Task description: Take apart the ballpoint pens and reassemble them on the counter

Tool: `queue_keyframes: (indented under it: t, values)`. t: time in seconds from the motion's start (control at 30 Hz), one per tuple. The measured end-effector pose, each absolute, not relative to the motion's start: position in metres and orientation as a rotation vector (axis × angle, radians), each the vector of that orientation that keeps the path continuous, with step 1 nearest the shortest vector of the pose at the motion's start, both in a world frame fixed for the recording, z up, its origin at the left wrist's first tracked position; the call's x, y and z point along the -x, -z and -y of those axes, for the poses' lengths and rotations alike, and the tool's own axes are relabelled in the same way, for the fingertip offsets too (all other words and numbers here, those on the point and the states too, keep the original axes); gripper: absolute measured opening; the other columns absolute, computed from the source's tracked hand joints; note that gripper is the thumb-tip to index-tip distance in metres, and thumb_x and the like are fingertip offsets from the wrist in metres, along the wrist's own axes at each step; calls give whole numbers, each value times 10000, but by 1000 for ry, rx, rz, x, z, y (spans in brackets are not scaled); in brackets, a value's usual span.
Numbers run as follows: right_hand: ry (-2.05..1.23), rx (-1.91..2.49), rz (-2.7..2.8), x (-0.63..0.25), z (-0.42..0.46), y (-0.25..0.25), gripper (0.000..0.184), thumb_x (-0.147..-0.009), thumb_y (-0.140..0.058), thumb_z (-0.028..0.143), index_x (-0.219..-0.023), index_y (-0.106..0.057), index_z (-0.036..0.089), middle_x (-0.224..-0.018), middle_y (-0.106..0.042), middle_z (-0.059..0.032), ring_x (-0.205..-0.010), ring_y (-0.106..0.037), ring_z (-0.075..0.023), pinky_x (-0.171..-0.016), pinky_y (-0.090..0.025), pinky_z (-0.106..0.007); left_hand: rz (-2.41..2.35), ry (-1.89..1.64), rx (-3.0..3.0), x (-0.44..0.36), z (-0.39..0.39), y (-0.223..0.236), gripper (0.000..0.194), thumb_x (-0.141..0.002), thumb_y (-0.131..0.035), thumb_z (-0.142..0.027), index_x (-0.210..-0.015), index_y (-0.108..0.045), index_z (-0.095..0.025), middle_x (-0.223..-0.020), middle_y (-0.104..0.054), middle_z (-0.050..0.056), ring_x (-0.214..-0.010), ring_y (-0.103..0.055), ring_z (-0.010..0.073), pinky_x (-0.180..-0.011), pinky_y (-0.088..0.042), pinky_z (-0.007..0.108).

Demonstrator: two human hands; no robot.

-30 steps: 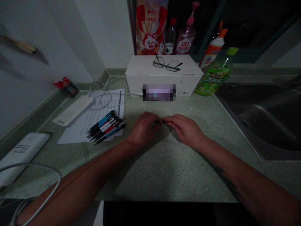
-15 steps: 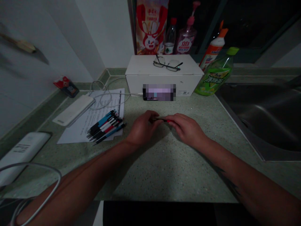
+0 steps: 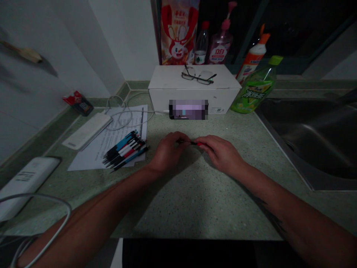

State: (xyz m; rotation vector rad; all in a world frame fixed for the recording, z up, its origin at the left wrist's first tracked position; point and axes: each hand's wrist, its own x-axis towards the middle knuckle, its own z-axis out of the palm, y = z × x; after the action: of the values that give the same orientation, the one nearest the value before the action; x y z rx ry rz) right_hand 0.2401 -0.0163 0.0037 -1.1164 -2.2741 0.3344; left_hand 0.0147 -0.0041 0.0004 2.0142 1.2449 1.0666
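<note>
A slim black-and-red pen (image 3: 194, 143) lies level between my two hands, just above the counter. My left hand (image 3: 169, 152) is closed around its dark end, thumb and fingers pinched together. The red end sits in the pinch of my right hand (image 3: 221, 152), and only a short middle length of the pen shows. To the left, a bundle of several pens (image 3: 125, 150) in blue, black, white and red rests on printed paper sheets (image 3: 89, 158).
Behind my hands a phone (image 3: 188, 110) leans on a white box (image 3: 158, 97) bearing eyeglasses (image 3: 198, 77). A green bottle (image 3: 256, 91) and a sink (image 3: 315, 141) are at right. A white power bank (image 3: 87, 130), a power strip (image 3: 30, 180) and cables lie left.
My left thumb and fingers have shifted slightly, and a little more of the pen's dark part shows between the hands. The other things have stayed in place.
</note>
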Motion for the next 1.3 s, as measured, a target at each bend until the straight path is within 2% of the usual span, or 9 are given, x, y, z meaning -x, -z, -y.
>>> queue_keyframes:
  t: [0.1,0.2,0.3,0.43,0.6,0.73,0.97,1.1,1.3]
  values:
    - [-332,1117,2262,-240,16,-4,295,-1079,-468,296,-1243,-710,253,-1161,-792,-78,-1069,-738,-262,-909,-589,-445,-1231,-1086,-1954,-15,4,0,17,-940,-653,-215,-940,-665,-227,-930,-770,50,-865,-725,198,-818,-601,365]
    - [-332,1125,2276,-240,16,-3,287,-1078,-474,287,-1242,-708,256,-1146,-795,-73,-1057,-740,-262,-901,-589,-446,-1219,-1033,-1927,-15,3,0,46,-970,-616,-233,-945,-651,-217,-873,-762,40,-799,-721,187,-762,-602,351]
    - [-321,1127,2287,-240,16,-3,286,-1078,-474,279,-1237,-710,242,-1127,-798,-79,-1041,-745,-265,-882,-591,-437,-1227,-1047,-1976,-15,4,0,47,-939,-632,-191,-917,-661,-222,-914,-771,47,-844,-724,193,-797,-602,356]
    - [-310,1124,2282,-241,16,-3,286,-1077,-476,270,-1231,-714,231,-1143,-797,-85,-1052,-746,-262,-888,-593,-426,-1235,-1017,-1911,-16,4,0,42,-963,-636,-243,-977,-657,-209,-909,-772,47,-826,-730,191,-757,-599,339]
    - [-320,1124,2278,-240,15,-2,296,-1074,-475,264,-1241,-716,227,-1143,-798,-85,-1059,-746,-258,-901,-594,-421,-1222,-1033,-1921,-17,5,-1,33,-925,-654,-194,-948,-665,-216,-960,-773,42,-885,-722,189,-840,-589,341]
    - [-330,1130,2279,-240,16,-2,300,-1073,-475,273,-1237,-723,234,-1142,-797,-84,-1056,-745,-263,-898,-593,-425,-1207,-1004,-1867,-17,6,-1,34,-961,-626,-216,-960,-659,-208,-908,-767,38,-827,-711,179,-795,-580,326]
    - [-340,1147,2297,-240,16,-3,315,-1080,-458,292,-1251,-716,234,-1144,-796,-90,-1051,-742,-277,-891,-591,-448,-1202,-1023,-1930,-17,5,1,38,-966,-631,-193,-961,-668,-201,-926,-766,42,-843,-709,181,-793,-576,330]
    - [-333,1145,2314,-240,17,-4,310,-1078,-459,281,-1242,-717,227,-1129,-798,-88,-1033,-745,-268,-877,-591,-431,-1191,-1039,-1989,-17,5,1,70,-933,-647,-145,-944,-689,-200,-946,-769,40,-891,-710,187,-855,-575,345]
    - [-324,1151,2311,-240,16,-1,307,-1083,-460,286,-1248,-713,236,-1116,-798,-79,-1031,-744,-261,-865,-586,-413,-1186,-1008,-1981,-18,6,0,75,-939,-644,-148,-958,-701,-194,-945,-779,44,-861,-715,184,-838,-581,342]
